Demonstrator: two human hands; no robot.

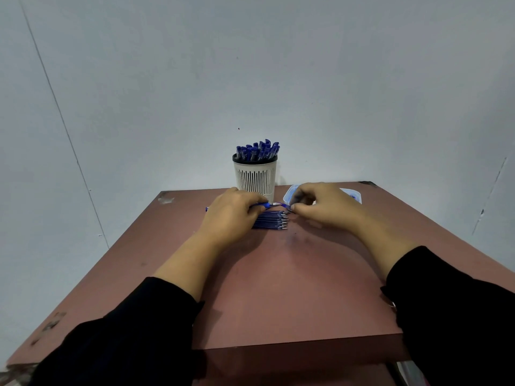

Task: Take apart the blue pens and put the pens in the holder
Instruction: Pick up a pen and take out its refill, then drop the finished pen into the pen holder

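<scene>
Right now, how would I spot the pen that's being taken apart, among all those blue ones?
Find the white slotted holder at the far edge of the reddish table. Just in front of it, the left hand grips a blue pen while the right hand pinches its tip. It alone is held, above the row of refills lying flat.

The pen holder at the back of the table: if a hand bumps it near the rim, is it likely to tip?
Possibly. The pen holder is tall, narrows toward its base, and is packed with blue pens rising above its rim, so it probably sits top-heavy. Its slotted walls look like thin plastic, likely light. A low push would more likely slide it across the smooth table.
</scene>
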